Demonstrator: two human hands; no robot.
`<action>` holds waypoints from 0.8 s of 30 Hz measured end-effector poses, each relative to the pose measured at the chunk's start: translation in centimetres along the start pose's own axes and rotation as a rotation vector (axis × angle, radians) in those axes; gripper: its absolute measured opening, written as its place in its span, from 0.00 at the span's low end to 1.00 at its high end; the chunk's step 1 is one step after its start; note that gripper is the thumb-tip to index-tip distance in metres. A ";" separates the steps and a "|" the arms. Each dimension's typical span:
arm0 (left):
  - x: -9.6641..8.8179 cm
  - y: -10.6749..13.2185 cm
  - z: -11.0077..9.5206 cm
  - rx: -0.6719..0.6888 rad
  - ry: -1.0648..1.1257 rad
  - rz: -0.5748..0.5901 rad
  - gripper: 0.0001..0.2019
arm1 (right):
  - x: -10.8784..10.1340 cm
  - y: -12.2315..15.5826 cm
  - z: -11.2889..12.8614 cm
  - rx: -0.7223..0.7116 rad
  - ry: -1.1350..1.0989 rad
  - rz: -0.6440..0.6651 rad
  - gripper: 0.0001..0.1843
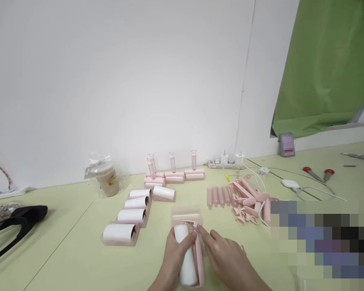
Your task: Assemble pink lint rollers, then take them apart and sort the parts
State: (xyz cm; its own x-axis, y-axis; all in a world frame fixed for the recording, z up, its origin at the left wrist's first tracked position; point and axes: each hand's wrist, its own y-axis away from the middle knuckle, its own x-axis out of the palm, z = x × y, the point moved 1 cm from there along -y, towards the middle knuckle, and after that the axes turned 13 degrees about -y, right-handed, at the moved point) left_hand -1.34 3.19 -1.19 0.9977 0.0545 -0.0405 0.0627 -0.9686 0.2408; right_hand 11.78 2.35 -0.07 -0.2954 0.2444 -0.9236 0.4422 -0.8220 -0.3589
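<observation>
My left hand (173, 255) is wrapped round a white lint-roller roll (186, 258) near the front edge of the pale green table (79, 250). My right hand (227, 254) pinches the pink roller handle frame (198, 258) that runs along the roll's right side. Just beyond the roll lies a translucent pink cover (186, 215). Both hands are closed on the roller parts.
Several white rolls in pink trays (130, 216) lie to the left, three finished pink rollers (174, 171) stand at the back, and pink handles (242, 198) are heaped to the right. Also present: a bagged cup (106, 178), black bag (15, 222), power strip (226, 162), scissors (318, 173).
</observation>
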 end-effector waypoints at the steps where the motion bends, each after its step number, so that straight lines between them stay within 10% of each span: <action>1: 0.0 0.2 0.1 -0.003 -0.003 -0.021 0.16 | 0.1 0.2 0.0 -0.009 0.010 -0.001 0.26; 17: -2.2 0.9 0.0 -0.062 -0.084 0.003 0.19 | 1.3 -0.4 0.8 -0.018 -0.013 0.172 0.26; 24: -3.2 1.3 -0.9 0.162 -0.296 -0.174 0.18 | 0.4 -0.5 -0.5 0.067 -0.257 0.106 0.18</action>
State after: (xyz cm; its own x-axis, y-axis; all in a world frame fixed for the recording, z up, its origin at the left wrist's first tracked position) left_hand -4.43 1.97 0.12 0.9203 0.1724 -0.3511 0.2023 -0.9780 0.0501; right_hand 11.88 3.10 -0.38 -0.4590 0.0238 -0.8881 0.4278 -0.8702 -0.2444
